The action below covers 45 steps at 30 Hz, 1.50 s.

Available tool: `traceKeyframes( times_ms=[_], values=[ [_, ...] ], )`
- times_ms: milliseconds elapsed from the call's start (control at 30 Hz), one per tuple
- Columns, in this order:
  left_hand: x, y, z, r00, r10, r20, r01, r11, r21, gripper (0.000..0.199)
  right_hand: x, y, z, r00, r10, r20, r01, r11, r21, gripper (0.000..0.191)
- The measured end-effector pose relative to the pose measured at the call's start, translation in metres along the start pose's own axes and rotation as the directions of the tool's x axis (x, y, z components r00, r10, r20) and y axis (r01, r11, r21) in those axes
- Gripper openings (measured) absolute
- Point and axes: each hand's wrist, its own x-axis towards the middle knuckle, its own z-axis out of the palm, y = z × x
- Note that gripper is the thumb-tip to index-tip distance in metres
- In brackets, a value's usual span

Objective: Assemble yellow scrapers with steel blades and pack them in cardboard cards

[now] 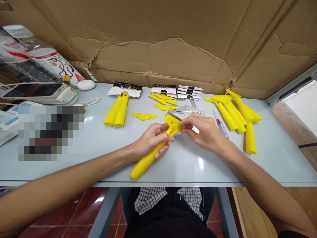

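Observation:
My left hand (153,138) is wrapped round the neck of a yellow plastic scraper (146,164), whose handle slants down toward the table's front edge. A thin metal blade (175,116) shows along the top of its flared head. The fingers of my right hand (204,130) are closed at the right end of that head, hiding part of it. Just beyond my hands lie several loose metal blades (194,109) and several flat yellow cover plates (144,116). A screwdriver (221,125) with a clear handle rests right of my right hand.
Several yellow scraper handles (230,115) are piled at the right. Two more handles (116,112) lie at the back left by a black-and-white card package (126,89). Further packages (189,92) line the cardboard wall (160,59). Bottles (49,59) and a phone (34,91) occupy the left.

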Motion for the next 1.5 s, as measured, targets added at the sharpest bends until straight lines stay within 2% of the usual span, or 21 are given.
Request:
traceKeyframes(
  times_ms=[233, 367, 500, 600, 667, 800, 900, 967, 1033, 1133, 1167, 1233, 1367, 1433, 1500],
  values=[
    [0.002, 0.001, 0.001, 1.0, -0.007, -0.007, 0.007, 1.0, 0.02, 0.026, 0.0, -0.001, 0.001, 0.986, 0.162, -0.028, -0.16, 0.985, 0.056, 0.021],
    [0.002, 0.0, 0.001, 1.0, -0.011, -0.007, 0.012, 1.0, 0.012, 0.026, 0.001, -0.001, 0.001, 0.961, 0.275, -0.017, -0.267, 0.945, 0.189, 0.019],
    [0.001, 0.0, 0.001, 1.0, -0.008, -0.011, 0.008, 1.0, 0.007, 0.025, 0.003, 0.002, 0.003, 0.885, 0.462, 0.062, -0.447, 0.804, 0.391, 0.022],
    [0.002, 0.001, 0.001, 1.0, -0.021, -0.016, 0.02, 0.999, -0.025, 0.025, 0.004, 0.003, 0.007, 0.83, 0.551, 0.083, -0.53, 0.735, 0.422, 0.023],
    [0.004, 0.001, 0.0, 1.0, -0.023, -0.017, 0.022, 0.998, -0.06, 0.024, 0.004, 0.002, 0.01, 0.844, 0.536, 0.04, -0.511, 0.777, 0.368, 0.021],
    [0.007, -0.001, -0.002, 1.0, -0.011, -0.009, 0.01, 0.985, -0.173, 0.022, 0.003, 0.002, 0.009, 0.935, 0.354, -0.026, -0.34, 0.916, 0.213, 0.01],
    [0.007, -0.002, -0.003, 0.999, -0.025, 0.031, 0.031, 0.973, -0.228, 0.025, 0.005, 0.005, -0.005, 0.967, 0.254, -0.013, -0.251, 0.959, 0.13, 0.017],
    [0.006, -0.001, -0.006, 0.996, -0.043, 0.073, 0.058, 0.971, -0.23, 0.027, 0.006, 0.01, -0.022, 0.967, 0.252, -0.036, -0.253, 0.967, -0.022, 0.023],
    [0.006, -0.001, -0.009, 0.992, -0.059, 0.111, 0.084, 0.97, -0.228, 0.029, 0.004, 0.017, -0.041, 0.945, 0.321, -0.07, -0.328, 0.907, -0.264, 0.021],
    [0.007, -0.002, -0.014, 0.992, -0.045, 0.116, 0.073, 0.965, -0.252, 0.029, -0.007, 0.034, -0.062, 0.844, 0.528, -0.092, -0.469, 0.645, -0.604, 0.017],
    [0.007, -0.003, -0.015, 0.994, -0.032, 0.103, 0.058, 0.963, -0.264, 0.028, -0.012, 0.04, -0.066, 0.818, 0.569, -0.085, -0.47, 0.575, -0.669, 0.02],
    [0.009, -0.005, -0.017, 0.997, -0.013, 0.076, 0.034, 0.958, -0.285, 0.028, -0.022, 0.052, -0.072, 0.793, 0.605, -0.075, -0.448, 0.495, -0.745, 0.029],
    [0.01, -0.007, -0.019, 0.998, -0.024, 0.057, 0.04, 0.955, -0.293, 0.026, -0.034, 0.065, -0.077, 0.816, 0.577, -0.043, -0.385, 0.485, -0.786, 0.034],
    [0.01, -0.006, -0.019, 0.999, -0.023, 0.049, 0.036, 0.955, -0.294, 0.026, -0.035, 0.068, -0.079, 0.799, 0.601, -0.021, -0.374, 0.469, -0.8, 0.031],
    [0.01, -0.006, -0.019, 0.999, -0.016, 0.044, 0.028, 0.954, -0.298, 0.026, -0.033, 0.07, -0.08, 0.762, 0.647, 0.023, -0.37, 0.465, -0.804, 0.026]
  ],
)
